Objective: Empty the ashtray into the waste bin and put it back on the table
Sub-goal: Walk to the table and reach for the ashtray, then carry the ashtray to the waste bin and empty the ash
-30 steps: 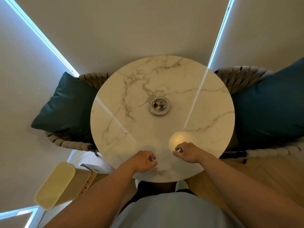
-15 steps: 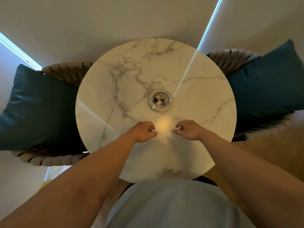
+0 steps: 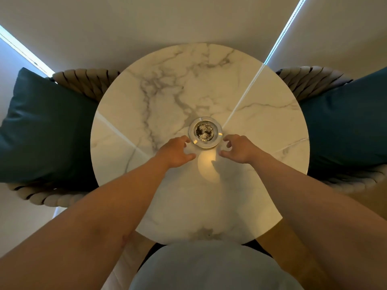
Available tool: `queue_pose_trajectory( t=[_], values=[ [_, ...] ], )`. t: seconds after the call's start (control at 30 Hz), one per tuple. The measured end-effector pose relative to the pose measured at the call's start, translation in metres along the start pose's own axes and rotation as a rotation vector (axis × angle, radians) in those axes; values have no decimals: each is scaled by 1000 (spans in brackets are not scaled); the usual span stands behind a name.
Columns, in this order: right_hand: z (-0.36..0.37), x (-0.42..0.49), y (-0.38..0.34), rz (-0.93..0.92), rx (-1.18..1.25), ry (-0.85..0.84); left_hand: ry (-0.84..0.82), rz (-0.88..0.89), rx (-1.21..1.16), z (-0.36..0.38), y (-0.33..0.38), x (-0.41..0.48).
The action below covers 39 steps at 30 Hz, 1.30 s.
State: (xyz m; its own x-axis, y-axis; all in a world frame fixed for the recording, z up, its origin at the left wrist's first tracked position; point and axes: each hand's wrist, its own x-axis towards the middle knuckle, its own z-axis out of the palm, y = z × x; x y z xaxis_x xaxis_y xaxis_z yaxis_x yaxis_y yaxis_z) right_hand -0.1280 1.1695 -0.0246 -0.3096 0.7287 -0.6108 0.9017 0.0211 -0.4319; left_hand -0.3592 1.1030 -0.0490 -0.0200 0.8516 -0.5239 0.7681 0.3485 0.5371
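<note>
A round glass ashtray (image 3: pixel 205 132) with dark ash and pale specks in its bowl sits near the middle of the round white marble table (image 3: pixel 167 91). My left hand (image 3: pixel 177 151) is at the ashtray's near left side, fingers spread and curled, its fingertips right at the rim. My right hand (image 3: pixel 235 148) is at the near right side, fingers apart and curled, a small gap from the rim. Neither hand holds anything. The waste bin is out of view.
Two woven rope chairs with dark teal cushions flank the table, one on the left (image 3: pixel 41 122) and one on the right (image 3: pixel 345 126). Pale blinds hang behind. A warm light spot (image 3: pixel 207 164) lies on the marble between my hands.
Both hands have moved forward across the table from its near edge to either side of the ashtray, and their fingers have opened from loose fists. The cream bin at lower left has left the view.
</note>
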Motion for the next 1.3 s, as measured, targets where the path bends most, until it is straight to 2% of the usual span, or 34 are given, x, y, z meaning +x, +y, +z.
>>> queue_pose_trajectory(
  t=[0.23, 0.53, 0.83, 1.3],
  values=[
    [-14, 32, 1, -96, -42, 61, 81, -14, 49, -6, 14, 37],
    [-5, 55, -8, -33, -110, 34, 47, 20, 222, -9, 20, 66],
    [2, 66, -11, -25, -125, 41, 6, 33, 228, -5, 19, 74],
    [-2, 70, -17, -53, -77, 48, 59, 55, 216, -8, 26, 78]
  ],
)
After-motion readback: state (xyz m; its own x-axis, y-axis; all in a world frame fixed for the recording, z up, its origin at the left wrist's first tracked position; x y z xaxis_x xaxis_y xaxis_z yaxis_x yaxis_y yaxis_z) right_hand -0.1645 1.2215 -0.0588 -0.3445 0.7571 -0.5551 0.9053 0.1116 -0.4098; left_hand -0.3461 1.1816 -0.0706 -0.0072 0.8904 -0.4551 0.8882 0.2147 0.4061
